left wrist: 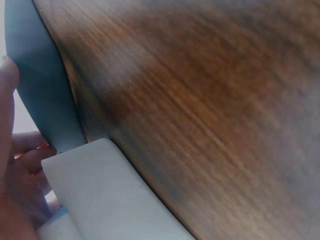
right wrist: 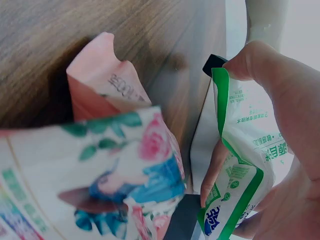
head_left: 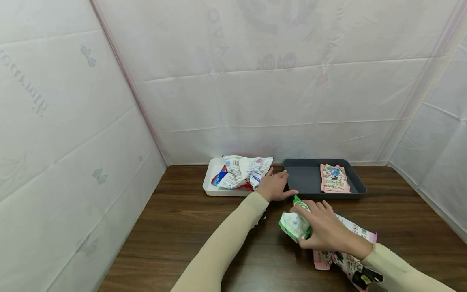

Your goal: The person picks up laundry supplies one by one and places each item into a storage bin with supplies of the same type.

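My right hand (head_left: 322,227) grips a crinkled white packet with green edges (head_left: 294,225), held between thumb and fingers over the table. In the right wrist view the packet (right wrist: 245,165) is bent, with small print on it. My left hand (head_left: 274,186) lies spread at the gap between a white tray (head_left: 208,187) and a dark grey tray (head_left: 300,186), its fingers beside a white packet (head_left: 237,172). In the left wrist view, the hand (left wrist: 20,185) reaches past the corner of the white tray (left wrist: 115,195).
Under my right forearm lie pink floral packets (head_left: 343,259), seen close in the right wrist view. A pink packet (head_left: 334,178) lies in the grey tray. Red and blue wrapping (head_left: 220,175) shows beneath the white packet. Pale sheets (head_left: 233,101) wall in the brown wooden table (head_left: 164,239).
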`<state>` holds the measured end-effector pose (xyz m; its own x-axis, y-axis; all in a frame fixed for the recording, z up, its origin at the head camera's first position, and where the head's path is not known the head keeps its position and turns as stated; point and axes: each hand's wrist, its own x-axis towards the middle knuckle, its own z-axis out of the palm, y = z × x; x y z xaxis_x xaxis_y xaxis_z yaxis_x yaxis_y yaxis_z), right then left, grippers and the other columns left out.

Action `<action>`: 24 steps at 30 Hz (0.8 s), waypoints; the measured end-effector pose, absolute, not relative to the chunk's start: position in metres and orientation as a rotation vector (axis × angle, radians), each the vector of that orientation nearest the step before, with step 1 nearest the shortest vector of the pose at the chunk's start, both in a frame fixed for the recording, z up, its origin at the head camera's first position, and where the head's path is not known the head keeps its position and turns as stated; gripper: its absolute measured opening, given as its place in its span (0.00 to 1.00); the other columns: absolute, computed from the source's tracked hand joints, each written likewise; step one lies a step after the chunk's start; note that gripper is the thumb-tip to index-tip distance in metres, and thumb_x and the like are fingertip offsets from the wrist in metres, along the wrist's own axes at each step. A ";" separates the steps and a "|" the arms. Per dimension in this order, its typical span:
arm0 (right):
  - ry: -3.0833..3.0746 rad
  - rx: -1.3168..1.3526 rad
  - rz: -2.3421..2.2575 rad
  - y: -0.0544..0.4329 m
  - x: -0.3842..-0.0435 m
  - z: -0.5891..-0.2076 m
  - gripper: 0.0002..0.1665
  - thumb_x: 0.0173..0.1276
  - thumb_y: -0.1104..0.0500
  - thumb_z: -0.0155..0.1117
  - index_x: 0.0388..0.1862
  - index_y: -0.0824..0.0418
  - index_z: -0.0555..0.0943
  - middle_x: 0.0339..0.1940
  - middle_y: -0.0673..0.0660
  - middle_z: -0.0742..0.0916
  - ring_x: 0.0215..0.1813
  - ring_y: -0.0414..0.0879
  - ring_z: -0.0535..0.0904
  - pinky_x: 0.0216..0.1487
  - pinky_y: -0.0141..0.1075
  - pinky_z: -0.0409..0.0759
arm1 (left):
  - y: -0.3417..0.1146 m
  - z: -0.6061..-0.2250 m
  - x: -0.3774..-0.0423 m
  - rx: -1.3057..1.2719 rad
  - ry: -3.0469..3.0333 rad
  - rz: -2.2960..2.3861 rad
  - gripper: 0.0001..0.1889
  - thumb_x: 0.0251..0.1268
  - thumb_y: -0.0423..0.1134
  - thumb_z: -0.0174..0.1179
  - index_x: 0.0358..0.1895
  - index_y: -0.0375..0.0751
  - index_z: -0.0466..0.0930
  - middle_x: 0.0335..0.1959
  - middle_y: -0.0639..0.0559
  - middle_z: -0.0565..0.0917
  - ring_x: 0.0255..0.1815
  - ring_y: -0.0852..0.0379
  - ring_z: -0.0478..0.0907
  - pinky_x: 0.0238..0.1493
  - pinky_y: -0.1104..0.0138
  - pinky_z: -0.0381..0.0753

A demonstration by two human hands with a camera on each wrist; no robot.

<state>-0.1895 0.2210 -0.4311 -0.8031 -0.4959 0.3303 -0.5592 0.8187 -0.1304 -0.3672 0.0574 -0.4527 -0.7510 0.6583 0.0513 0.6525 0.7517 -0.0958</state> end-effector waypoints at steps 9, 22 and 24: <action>-2.684 0.802 0.303 0.229 -0.192 -0.426 0.44 0.49 0.41 0.81 0.66 0.47 0.77 0.63 0.65 0.79 0.56 0.65 0.77 0.58 0.71 0.71 | 0.057 -0.453 -0.367 -1.057 -2.840 0.136 0.41 0.73 0.74 0.42 0.77 0.50 0.69 0.79 0.54 0.66 0.76 0.61 0.66 0.82 0.55 0.48; -2.672 0.780 0.303 0.241 -0.203 -0.416 0.44 0.49 0.43 0.82 0.66 0.48 0.76 0.64 0.68 0.77 0.58 0.68 0.76 0.59 0.72 0.68 | 0.058 -0.452 -0.366 -1.063 -2.829 0.114 0.41 0.73 0.74 0.42 0.77 0.49 0.69 0.79 0.54 0.67 0.77 0.60 0.65 0.82 0.55 0.50; -2.683 0.761 0.306 0.244 -0.205 -0.415 0.45 0.48 0.43 0.82 0.66 0.50 0.77 0.64 0.68 0.77 0.57 0.68 0.76 0.58 0.70 0.69 | 0.058 -0.451 -0.365 -1.063 -2.830 0.110 0.41 0.73 0.74 0.43 0.76 0.49 0.69 0.78 0.54 0.67 0.76 0.61 0.66 0.82 0.55 0.51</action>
